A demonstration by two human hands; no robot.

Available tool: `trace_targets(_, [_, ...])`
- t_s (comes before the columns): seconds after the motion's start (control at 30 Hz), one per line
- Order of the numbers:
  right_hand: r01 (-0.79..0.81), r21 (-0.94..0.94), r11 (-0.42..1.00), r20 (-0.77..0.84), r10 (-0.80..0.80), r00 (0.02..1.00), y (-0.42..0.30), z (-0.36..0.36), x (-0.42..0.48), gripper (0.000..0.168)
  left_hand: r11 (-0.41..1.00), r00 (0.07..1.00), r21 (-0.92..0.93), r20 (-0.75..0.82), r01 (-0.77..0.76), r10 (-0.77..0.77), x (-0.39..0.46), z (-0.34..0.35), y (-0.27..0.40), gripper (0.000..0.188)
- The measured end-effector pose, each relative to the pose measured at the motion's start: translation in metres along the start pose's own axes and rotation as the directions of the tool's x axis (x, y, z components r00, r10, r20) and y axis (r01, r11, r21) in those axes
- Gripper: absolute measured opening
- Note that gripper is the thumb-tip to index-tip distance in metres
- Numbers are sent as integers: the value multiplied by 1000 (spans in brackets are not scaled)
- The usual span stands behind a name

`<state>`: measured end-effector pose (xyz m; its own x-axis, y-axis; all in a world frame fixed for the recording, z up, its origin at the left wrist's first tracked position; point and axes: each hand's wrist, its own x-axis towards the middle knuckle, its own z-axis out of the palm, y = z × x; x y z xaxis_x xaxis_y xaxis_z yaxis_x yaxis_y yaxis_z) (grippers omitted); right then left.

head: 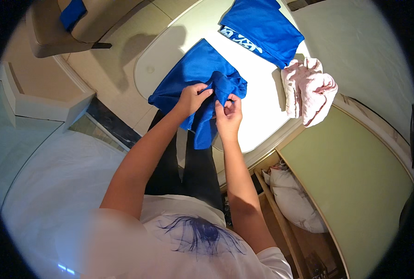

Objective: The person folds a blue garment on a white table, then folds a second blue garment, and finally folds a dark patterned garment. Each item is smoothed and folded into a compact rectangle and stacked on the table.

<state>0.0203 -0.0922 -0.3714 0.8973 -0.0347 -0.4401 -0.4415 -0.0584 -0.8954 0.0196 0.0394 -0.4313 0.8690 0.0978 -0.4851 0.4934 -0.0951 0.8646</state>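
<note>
A blue cloth garment (190, 66) is spread at the near end of a white table, its lower part bunched and hanging over the edge. My left hand (194, 97) pinches a fold of it between thumb and fingers. Just to the right, my right hand (229, 115) grips another gathered part, fingers curled under the fabric. Which part of the garment each hand holds cannot be made out. Farther back on the table lies a folded blue cloth (262, 29) with a pale pattern along one side. A crumpled pink cloth (308, 90) rests at the table's right edge.
The white table (259, 101) has rounded corners. A brown chair (53, 35) with a blue item (73, 14) on it stands at the upper left. At lower right, an open cabinet (283, 223) holds a white bundle (294, 202) beside a green panel (346, 174).
</note>
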Motion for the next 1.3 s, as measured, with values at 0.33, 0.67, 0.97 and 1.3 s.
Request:
trace_targets(0.33, [231, -541, 808, 111, -203, 973, 18, 24, 11, 30, 958, 929, 19, -239, -286, 282, -7, 3, 42, 23])
trace_targets(0.67, [-65, -13, 998, -39, 64, 997, 56, -2, 57, 5, 820, 881, 407, -73, -402, 468, -26, 0, 32, 31])
trace_targets(0.97, [135, 93, 986, 25, -138, 990, 26, 8, 29, 47, 808, 868, 529, -238, -260, 436, -40, -5, 0, 18])
trace_targets(1.3, [315, -479, 819, 287, -193, 938, 32, 24, -27, 41, 982, 938, 167, -320, -85, 136, -45, -9, -12, 18])
